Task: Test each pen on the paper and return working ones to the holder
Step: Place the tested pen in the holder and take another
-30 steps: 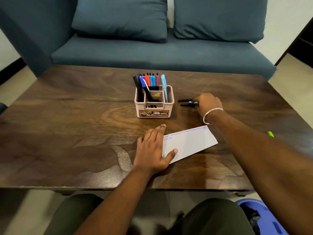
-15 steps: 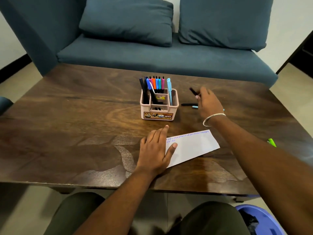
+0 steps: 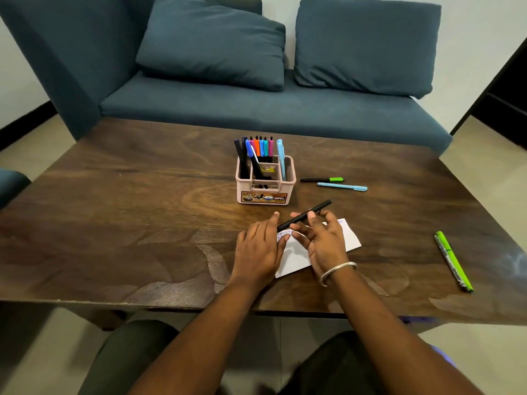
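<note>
While the black pen (image 3: 304, 215) sat pinched in the right hand (image 3: 322, 240) just above the paper (image 3: 349, 238), its test looked not yet made. The left hand (image 3: 261, 246) lay flat, fingers straight, on the paper's left edge. Many pens stood in the holder (image 3: 265, 181); a green-capped pen (image 3: 322, 179) and a blue pen (image 3: 342, 186) lay beside it, seemingly awaiting testing, with two green pens (image 3: 453, 260) far right on the desk (image 3: 142, 209).

A home living room. A low, dark wooden coffee table (image 3: 142, 218) stands directly in front of a blue-grey upholstered sofa (image 3: 256, 109) with two loose back cushions (image 3: 214, 44). Pale walls meet a light tiled floor (image 3: 25, 149) with a dark skirting strip. The person sits at the table's near edge, knees showing beneath it
</note>
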